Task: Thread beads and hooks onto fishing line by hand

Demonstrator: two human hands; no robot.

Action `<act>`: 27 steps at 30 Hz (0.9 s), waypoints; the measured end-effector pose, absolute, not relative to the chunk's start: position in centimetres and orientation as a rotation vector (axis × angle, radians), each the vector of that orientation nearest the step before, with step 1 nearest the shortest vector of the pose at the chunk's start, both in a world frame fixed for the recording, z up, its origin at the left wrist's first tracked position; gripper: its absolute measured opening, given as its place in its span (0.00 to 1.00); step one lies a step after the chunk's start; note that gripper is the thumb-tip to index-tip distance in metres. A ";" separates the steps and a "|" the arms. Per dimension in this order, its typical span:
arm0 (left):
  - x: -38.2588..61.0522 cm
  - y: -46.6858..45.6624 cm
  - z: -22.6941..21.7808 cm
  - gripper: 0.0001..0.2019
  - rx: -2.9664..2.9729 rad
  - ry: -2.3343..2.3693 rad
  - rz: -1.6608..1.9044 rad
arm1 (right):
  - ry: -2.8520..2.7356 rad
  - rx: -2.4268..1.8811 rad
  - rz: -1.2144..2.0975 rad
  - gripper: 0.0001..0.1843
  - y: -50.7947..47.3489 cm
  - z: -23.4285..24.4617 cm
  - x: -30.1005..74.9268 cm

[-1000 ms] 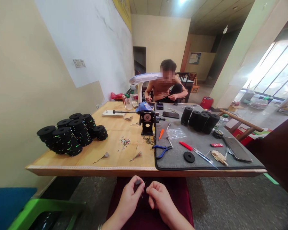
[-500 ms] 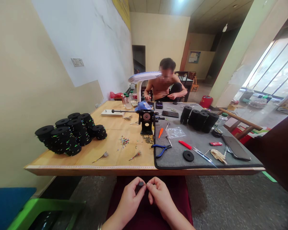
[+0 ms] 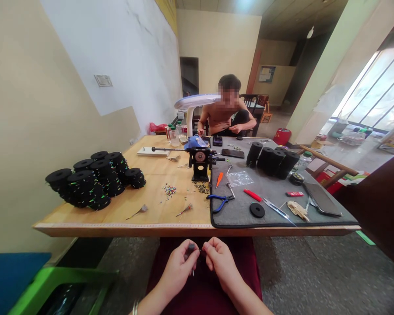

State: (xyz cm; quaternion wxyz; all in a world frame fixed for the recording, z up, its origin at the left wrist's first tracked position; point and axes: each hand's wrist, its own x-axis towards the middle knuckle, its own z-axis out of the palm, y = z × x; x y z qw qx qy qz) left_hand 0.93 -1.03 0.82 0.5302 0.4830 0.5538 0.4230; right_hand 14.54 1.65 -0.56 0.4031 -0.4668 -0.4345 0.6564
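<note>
As right fingers (image 3: 211, 251) bend alongside, dark piece (image 3: 191, 248) between left fingers (image 3: 191, 261)

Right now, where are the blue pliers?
In the head view, the pliers lie across the left edge of the mat, left of the black disc.

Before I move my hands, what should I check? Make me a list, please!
1. Left hand holding the small dark piece: ok.
2. Right hand holding something: cannot tell; finger and thumb pinch together, but anything between is too tiny to see.
3. Blue pliers on the table: ok, near the front edge.
4. Black disc lying flat on the grey mat: ok.
5. Colourful bits gathered in a container: not ok, they're loose on the wood.
</note>
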 end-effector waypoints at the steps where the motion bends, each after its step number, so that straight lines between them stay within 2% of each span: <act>1: 0.9 -1.0 0.9 0.14 1.168 1.333 1.028 | -1.103 -1.176 1.658 0.24 1.7 -0.7 14.5; 9: 0.7 -1.0 1.4 0.13 1.300 1.419 1.053 | -1.211 -1.191 1.648 0.23 1.5 -1.1 14.4; 15: 0.3 -0.7 1.3 0.13 1.210 1.367 1.090 | -1.263 -1.157 1.777 0.19 1.4 -0.3 14.8; 21: 0.5 -0.6 2.2 0.14 1.162 1.342 1.142 | -1.275 -1.166 1.839 0.11 1.2 -0.3 14.5; 27: 0.7 -0.3 1.8 0.13 1.123 1.373 1.183 | -1.307 -1.219 1.764 0.03 1.1 -0.8 14.4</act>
